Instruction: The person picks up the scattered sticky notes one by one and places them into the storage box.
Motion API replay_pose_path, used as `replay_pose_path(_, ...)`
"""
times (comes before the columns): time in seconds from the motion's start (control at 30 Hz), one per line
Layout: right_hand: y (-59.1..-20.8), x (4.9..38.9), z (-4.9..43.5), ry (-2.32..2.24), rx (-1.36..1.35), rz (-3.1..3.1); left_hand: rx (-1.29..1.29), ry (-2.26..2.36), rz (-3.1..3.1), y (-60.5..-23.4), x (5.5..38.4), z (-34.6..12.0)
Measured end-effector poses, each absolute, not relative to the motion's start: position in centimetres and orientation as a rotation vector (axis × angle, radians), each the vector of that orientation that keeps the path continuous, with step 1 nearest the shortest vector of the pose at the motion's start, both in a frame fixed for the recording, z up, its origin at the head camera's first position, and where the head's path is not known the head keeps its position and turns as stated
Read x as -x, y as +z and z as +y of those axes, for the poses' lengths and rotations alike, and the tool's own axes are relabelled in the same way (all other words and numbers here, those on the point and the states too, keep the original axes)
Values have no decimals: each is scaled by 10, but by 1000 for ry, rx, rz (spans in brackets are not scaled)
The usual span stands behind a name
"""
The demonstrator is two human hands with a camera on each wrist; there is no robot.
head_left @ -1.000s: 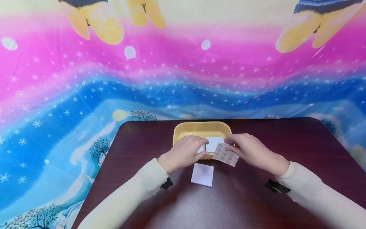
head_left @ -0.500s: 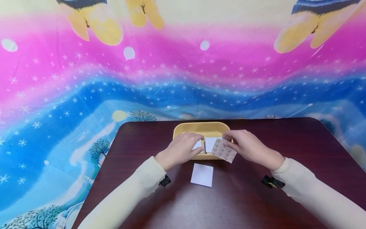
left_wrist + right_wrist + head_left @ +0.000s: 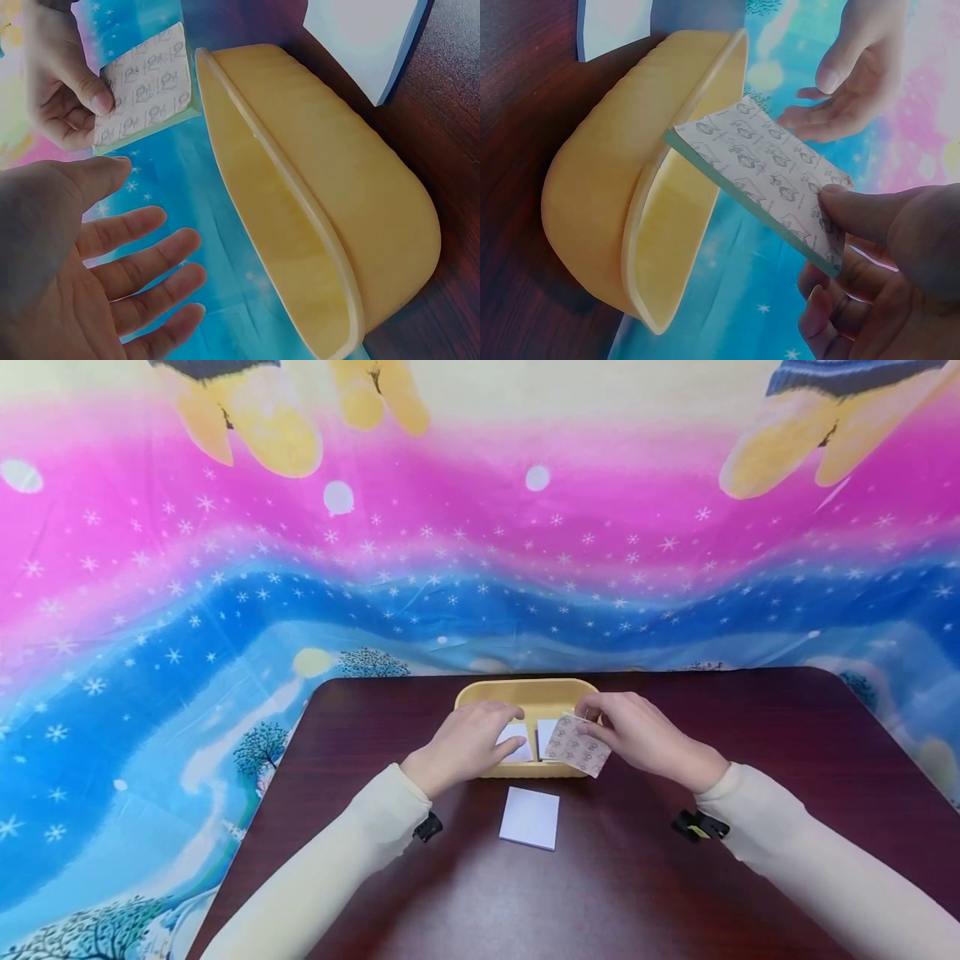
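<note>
My right hand (image 3: 637,735) pinches a square sticky note pad (image 3: 577,746) by one corner, thumb on its printed backing. The pad's green edge shows in the right wrist view, where the pad (image 3: 761,169) is tilted above the rim of a yellow plastic bin (image 3: 604,180). My left hand (image 3: 467,747) hovers over the bin's left part, fingers spread and holding nothing, as the left wrist view shows of this hand (image 3: 127,277). Inside the bin (image 3: 525,771) lie two pale pads, a left one (image 3: 517,745) and a right one (image 3: 546,739), partly covered by the hands and the held pad.
Another pale square pad (image 3: 529,818) lies flat on the dark wooden table (image 3: 637,877), just in front of the bin. Behind the table hangs a colourful cloth (image 3: 480,543) with snowflakes. Black straps or mounts (image 3: 701,825) sit at both wrists.
My right hand has shifted left and a little away from me, bringing the sticky note pad farther over the bin. The left hand has drawn slightly left, uncovering more of the left pad.
</note>
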State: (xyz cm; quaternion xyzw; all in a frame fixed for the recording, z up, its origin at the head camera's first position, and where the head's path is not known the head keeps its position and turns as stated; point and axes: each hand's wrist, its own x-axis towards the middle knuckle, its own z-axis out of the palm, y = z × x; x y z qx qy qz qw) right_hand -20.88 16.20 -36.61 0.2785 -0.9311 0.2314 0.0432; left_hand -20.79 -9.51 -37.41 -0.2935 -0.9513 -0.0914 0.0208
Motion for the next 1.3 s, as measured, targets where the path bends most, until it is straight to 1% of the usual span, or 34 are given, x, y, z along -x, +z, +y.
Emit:
replay_pose_path(1.0, -369, 240, 140, 802, -786, -2872, 857, -270, -2957, -380, 225, -102)
replay_pose_path(1.3, -377, 253, 135, 816, -750, -2910, 829, -234, -2989, -384, 230, -103)
